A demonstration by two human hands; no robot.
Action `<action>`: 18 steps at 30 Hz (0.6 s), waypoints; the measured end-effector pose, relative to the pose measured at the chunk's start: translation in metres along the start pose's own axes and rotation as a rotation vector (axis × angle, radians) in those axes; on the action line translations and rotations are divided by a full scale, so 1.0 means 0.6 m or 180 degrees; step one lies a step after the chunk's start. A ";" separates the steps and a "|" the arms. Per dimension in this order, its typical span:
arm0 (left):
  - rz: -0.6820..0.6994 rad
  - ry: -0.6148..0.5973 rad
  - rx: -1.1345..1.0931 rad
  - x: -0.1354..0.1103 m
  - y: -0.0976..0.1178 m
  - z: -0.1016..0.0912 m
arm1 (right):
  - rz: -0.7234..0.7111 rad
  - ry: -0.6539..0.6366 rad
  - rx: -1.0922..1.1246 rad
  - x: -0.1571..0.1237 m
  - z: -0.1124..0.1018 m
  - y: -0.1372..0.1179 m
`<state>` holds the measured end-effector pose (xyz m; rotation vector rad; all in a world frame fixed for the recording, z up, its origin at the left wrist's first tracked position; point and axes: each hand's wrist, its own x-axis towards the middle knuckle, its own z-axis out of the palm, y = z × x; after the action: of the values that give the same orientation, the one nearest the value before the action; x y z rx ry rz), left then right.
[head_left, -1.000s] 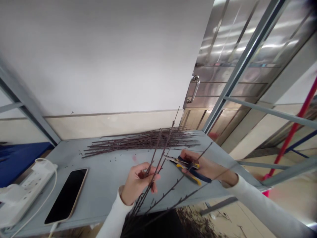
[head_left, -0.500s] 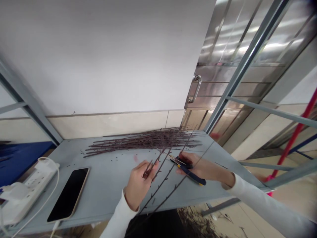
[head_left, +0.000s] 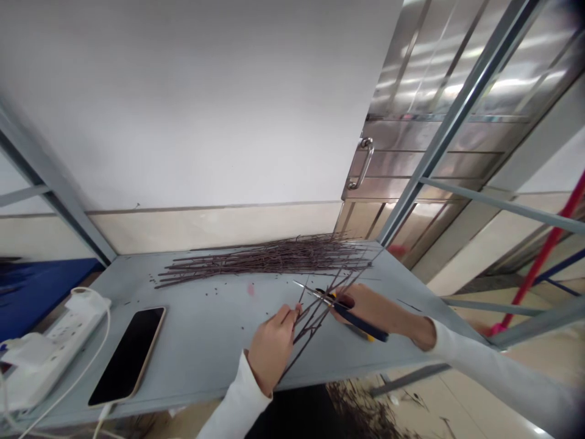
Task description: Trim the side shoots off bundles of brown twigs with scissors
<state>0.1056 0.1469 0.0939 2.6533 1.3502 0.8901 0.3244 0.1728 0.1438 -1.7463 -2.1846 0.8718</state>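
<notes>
Several thin dark twigs (head_left: 307,329) run slantwise through my left hand (head_left: 273,344), whose fingers are closed around them above the front of the table. My right hand (head_left: 361,305) grips a pair of pliers-like cutters (head_left: 363,323) with dark blue and yellow handles. Their slim metal jaws point left and lie among the held twigs, just right of my left fingers. Whether the jaws touch a twig I cannot tell. Behind both hands a long pile of dark twigs (head_left: 269,257) lies across the back of the table.
On the grey table (head_left: 205,347) lie a black-screened phone (head_left: 128,356) with a cable and a white power strip (head_left: 59,347) at the left. Small dark bits are scattered near the pile. Grey metal posts (head_left: 439,140) frame the right side. Cut twigs (head_left: 361,408) litter the floor below.
My left hand has moved slightly right, and the twigs in it have shifted and now bunch closer together. The cutters in my right hand have moved a little right.
</notes>
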 end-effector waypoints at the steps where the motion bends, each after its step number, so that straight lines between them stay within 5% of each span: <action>1: 0.0018 -0.0016 0.0030 0.000 -0.001 0.001 | 0.0038 -0.0013 -0.0035 -0.002 0.000 -0.002; 6: -0.0204 0.0135 -0.0517 0.005 -0.009 -0.001 | 0.0011 0.0023 -0.0174 -0.008 -0.007 -0.005; 12: -0.0885 0.0389 -0.2670 0.005 -0.022 -0.017 | -0.0437 0.0192 -0.0143 -0.009 -0.011 -0.003; 18: -0.1740 0.0043 -0.4319 0.012 -0.023 -0.023 | -0.1066 0.0615 -0.0130 0.006 -0.003 -0.005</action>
<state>0.0915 0.1578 0.1050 1.1878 0.8291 1.1155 0.3220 0.1764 0.1460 -1.3574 -2.2828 0.5578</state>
